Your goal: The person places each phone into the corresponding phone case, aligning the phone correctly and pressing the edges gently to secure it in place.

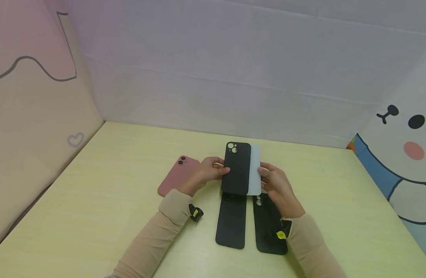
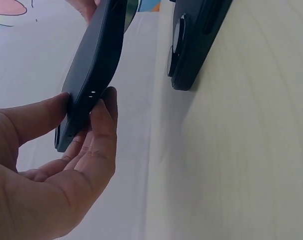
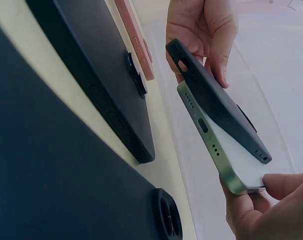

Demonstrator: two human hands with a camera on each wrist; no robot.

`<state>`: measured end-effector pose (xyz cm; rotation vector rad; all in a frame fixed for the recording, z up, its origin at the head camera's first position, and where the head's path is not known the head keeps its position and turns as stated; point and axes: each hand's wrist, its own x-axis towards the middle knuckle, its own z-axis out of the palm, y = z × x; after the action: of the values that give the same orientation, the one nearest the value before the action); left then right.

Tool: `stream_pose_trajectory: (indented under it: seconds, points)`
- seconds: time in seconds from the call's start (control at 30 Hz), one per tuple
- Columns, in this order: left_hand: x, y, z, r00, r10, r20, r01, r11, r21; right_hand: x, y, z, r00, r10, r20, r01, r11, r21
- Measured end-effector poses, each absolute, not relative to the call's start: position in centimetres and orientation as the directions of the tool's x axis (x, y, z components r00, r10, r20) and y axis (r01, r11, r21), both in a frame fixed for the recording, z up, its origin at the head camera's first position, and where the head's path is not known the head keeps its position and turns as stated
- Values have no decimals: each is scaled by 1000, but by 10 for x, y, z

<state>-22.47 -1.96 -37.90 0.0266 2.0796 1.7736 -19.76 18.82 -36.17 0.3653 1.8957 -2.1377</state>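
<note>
My left hand (image 1: pixel 209 170) pinches a black phone case (image 1: pixel 236 170) by its left edge, thumb on the outer back and fingers behind. The case has a camera cutout at its top left. My right hand (image 1: pixel 277 187) holds a pale phone (image 1: pixel 255 170) by its right edge; its green-tinted bottom frame (image 3: pixel 211 142) with charging port shows in the right wrist view. Both are raised above the table. The case overlaps the phone's left part at a slant, leaving a strip of the phone uncovered on the right.
A pink phone or case (image 1: pixel 178 175) with camera lenses lies left, partly behind my left hand. Two black phone cases or phones, one in the middle (image 1: pixel 231 224) and one at the right (image 1: pixel 268 227), lie nearer me. A white wall (image 1: pixel 213 77) stands behind the table (image 1: pixel 136 154).
</note>
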Motion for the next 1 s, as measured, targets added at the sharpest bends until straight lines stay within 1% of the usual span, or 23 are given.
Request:
stream_pose_trajectory:
  seconds: [0.3, 0.7, 0.87, 1.0]
  points:
    - [-223, -18, -377, -920, 246, -304, -246, 241, 939, -197, 185, -363, -941, -60, -333, 338, -153, -929]
    - [-220, -17, -377, -917, 275, -289, -229, 229, 946, -195, 181, -365, -945, -108, -308, 324, -194, -926]
    - [-219, -16, -375, -923, 277, -268, -200, 250, 947, -194, 180, -365, -948, -128, -292, 312, -186, -932]
    - [-217, -15, -371, -924, 288, -251, -184, 241, 953, -193, 180, -366, -949, -149, -277, 301, -181, -936]
